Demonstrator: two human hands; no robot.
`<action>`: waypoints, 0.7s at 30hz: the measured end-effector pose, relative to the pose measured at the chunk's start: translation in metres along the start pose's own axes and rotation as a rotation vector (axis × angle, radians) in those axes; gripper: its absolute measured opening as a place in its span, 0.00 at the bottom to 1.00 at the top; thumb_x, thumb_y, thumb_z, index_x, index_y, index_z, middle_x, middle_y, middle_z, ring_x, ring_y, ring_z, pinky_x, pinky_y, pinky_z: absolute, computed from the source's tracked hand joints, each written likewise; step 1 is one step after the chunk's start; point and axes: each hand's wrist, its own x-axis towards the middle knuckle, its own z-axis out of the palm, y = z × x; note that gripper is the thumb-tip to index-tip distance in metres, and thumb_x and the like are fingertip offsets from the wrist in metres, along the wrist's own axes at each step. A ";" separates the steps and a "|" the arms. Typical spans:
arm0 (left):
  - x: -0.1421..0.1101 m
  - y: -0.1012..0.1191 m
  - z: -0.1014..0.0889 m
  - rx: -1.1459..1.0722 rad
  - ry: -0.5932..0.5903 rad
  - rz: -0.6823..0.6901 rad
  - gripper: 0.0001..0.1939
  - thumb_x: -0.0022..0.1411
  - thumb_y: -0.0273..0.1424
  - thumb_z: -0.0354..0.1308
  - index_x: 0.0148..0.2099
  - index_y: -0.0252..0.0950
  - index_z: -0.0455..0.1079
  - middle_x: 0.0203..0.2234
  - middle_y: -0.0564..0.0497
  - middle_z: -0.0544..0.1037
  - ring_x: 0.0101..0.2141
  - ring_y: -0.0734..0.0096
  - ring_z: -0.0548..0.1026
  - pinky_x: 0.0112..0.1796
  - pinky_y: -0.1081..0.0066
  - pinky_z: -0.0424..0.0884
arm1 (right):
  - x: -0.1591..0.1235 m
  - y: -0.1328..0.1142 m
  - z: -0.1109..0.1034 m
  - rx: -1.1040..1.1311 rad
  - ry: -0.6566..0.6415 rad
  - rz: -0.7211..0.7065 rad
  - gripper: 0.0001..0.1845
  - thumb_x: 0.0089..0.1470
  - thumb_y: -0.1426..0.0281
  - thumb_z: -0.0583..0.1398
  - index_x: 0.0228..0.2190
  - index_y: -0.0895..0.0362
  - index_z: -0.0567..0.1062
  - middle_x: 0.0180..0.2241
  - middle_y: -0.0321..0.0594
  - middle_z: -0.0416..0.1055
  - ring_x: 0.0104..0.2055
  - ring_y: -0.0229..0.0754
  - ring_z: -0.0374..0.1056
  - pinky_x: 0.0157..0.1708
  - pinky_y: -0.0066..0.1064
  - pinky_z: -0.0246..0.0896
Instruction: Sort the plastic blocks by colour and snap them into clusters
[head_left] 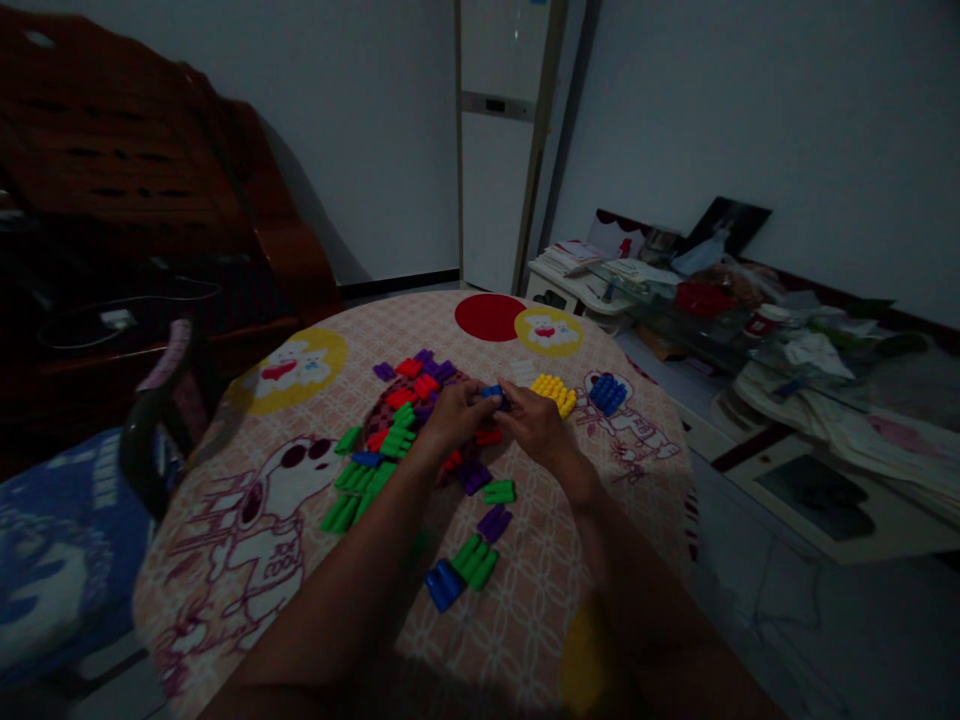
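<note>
Both of my hands meet over the middle of a round table (525,570) with a patterned cloth. Between them is a small blue building block (493,393). My left hand (454,412) pinches its left side, and my right hand (531,418) grips its right side. Just beyond my right hand lie a cluster of yellow blocks (553,393) and a cluster of blue blocks (608,394). Left of my left hand, green blocks (367,480) lie in a loose heap with red blocks (401,399) and purple blocks (442,372). My hands hide part of the heap.
Nearer me lie a green block (475,561) and a dark blue block (444,584). A chair (150,440) stands at the table's left edge. To the right is a low cabinet (795,480) covered with clutter. A wooden bench (150,200) stands at the back left.
</note>
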 end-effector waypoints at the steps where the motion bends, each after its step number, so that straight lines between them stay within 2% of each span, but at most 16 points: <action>1: 0.000 -0.001 0.002 -0.013 -0.012 -0.002 0.18 0.50 0.43 0.67 0.33 0.36 0.68 0.23 0.52 0.76 0.26 0.68 0.76 0.31 0.68 0.75 | 0.000 0.000 0.000 -0.049 -0.004 -0.018 0.26 0.60 0.68 0.60 0.59 0.55 0.70 0.45 0.48 0.77 0.46 0.49 0.73 0.47 0.40 0.69; 6: -0.002 0.001 0.007 -0.113 -0.060 -0.068 0.17 0.56 0.45 0.63 0.32 0.35 0.69 0.22 0.53 0.76 0.24 0.70 0.75 0.30 0.70 0.75 | 0.000 -0.003 -0.002 -0.177 0.007 -0.030 0.22 0.59 0.71 0.58 0.56 0.57 0.72 0.42 0.49 0.76 0.44 0.50 0.72 0.45 0.39 0.67; 10: -0.004 0.005 0.008 -0.181 -0.049 -0.153 0.17 0.61 0.45 0.61 0.33 0.34 0.71 0.21 0.52 0.77 0.23 0.70 0.76 0.30 0.70 0.75 | 0.000 -0.005 -0.003 -0.167 0.044 -0.015 0.18 0.58 0.71 0.60 0.51 0.59 0.74 0.41 0.48 0.76 0.43 0.49 0.71 0.44 0.38 0.66; 15: -0.005 0.005 0.010 -0.265 -0.095 -0.223 0.18 0.64 0.45 0.57 0.35 0.32 0.73 0.24 0.47 0.80 0.25 0.68 0.78 0.31 0.69 0.76 | 0.000 -0.009 -0.007 -0.154 0.082 -0.033 0.18 0.57 0.70 0.62 0.50 0.56 0.76 0.40 0.47 0.77 0.43 0.49 0.72 0.45 0.38 0.67; 18: -0.005 0.006 0.008 -0.254 -0.117 -0.209 0.17 0.65 0.43 0.57 0.38 0.32 0.74 0.30 0.44 0.82 0.27 0.69 0.79 0.32 0.70 0.76 | 0.001 -0.004 -0.020 -0.077 0.179 0.023 0.16 0.55 0.70 0.63 0.47 0.55 0.79 0.41 0.45 0.78 0.40 0.46 0.73 0.43 0.37 0.69; 21: -0.005 0.010 0.001 -0.230 -0.103 -0.182 0.13 0.65 0.38 0.60 0.43 0.32 0.74 0.33 0.44 0.82 0.29 0.71 0.80 0.32 0.72 0.76 | -0.001 0.015 -0.046 0.050 0.385 0.189 0.19 0.52 0.66 0.63 0.46 0.57 0.80 0.38 0.44 0.78 0.33 0.42 0.73 0.36 0.35 0.71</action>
